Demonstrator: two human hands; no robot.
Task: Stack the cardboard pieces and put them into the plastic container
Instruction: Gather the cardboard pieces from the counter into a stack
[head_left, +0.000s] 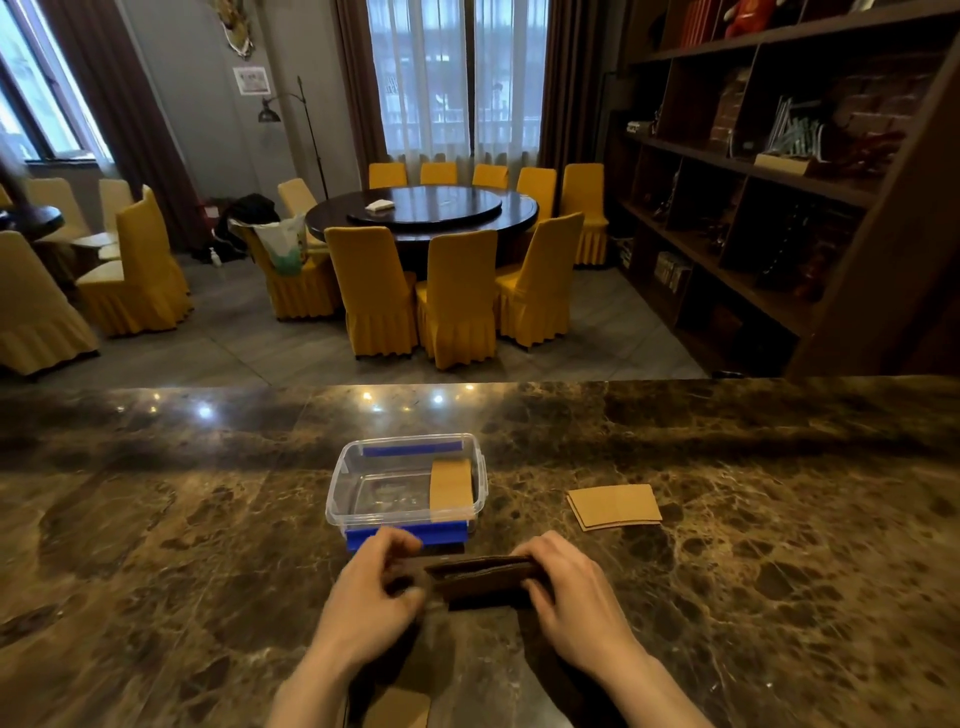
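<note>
both hands, left hand (375, 587) and right hand (571, 587), pinch a stack of cardboard pieces (485, 579) on edge on the marble counter (156, 519), just in front of the clear plastic container (363, 467) with one cardboard piece (451, 488) inside.

My left hand (376, 587) is motion-blurred, so I can't tell whether its fingers touch the cardboard stack (483, 579). My right hand (566, 582) covers the stack's right end. Another cardboard piece (400, 709) is cut off by the bottom edge, partly behind my left forearm.
</note>
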